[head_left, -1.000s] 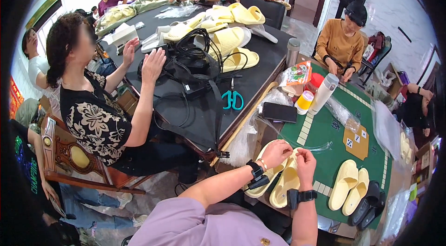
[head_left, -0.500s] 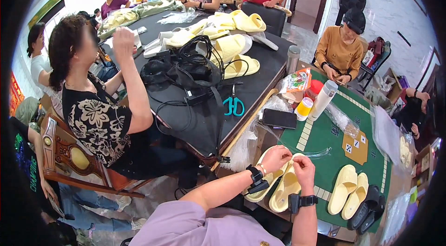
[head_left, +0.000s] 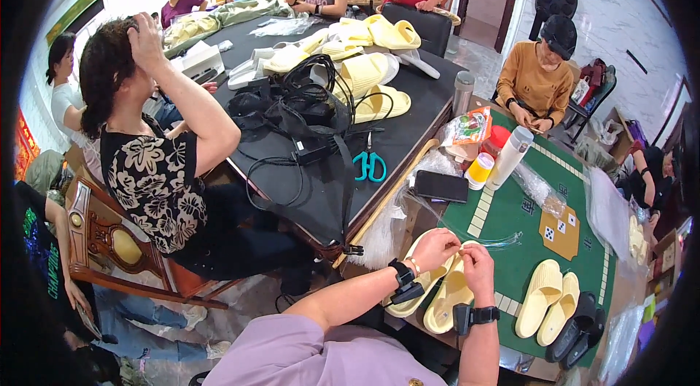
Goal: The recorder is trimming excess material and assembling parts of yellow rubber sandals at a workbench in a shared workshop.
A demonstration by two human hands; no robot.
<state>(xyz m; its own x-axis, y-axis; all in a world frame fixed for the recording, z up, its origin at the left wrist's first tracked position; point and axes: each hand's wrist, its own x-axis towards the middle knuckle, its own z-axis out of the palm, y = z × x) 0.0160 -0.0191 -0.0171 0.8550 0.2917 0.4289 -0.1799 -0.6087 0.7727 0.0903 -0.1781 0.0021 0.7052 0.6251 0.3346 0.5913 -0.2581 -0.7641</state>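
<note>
My left hand (head_left: 435, 248) and my right hand (head_left: 478, 269) meet above a pair of pale yellow slippers, fingertips pinched together. Whatever lies between them is too small to make out. The left slipper (head_left: 405, 306) and the right slipper (head_left: 442, 307) rest at the near table edge, partly covered by my hands and wrists. Just beyond my fingers, a bunch of thin clear plastic strands (head_left: 502, 242) lies on the green mat (head_left: 503, 269). To the right is another yellow slipper pair (head_left: 539, 297), beside black sandals (head_left: 574, 335).
A phone (head_left: 440, 186), stacked paper cups (head_left: 479, 169) and a white flask (head_left: 510, 158) stand beyond my hands. On the dark table to the left lie blue-handled scissors (head_left: 370, 166), black cables (head_left: 299, 112) and heaped slippers (head_left: 361, 74). Several people sit or stand around.
My hands stay pinched above the slippers with hardly any movement. The person in the floral top has moved a raised hand back onto the hair.
</note>
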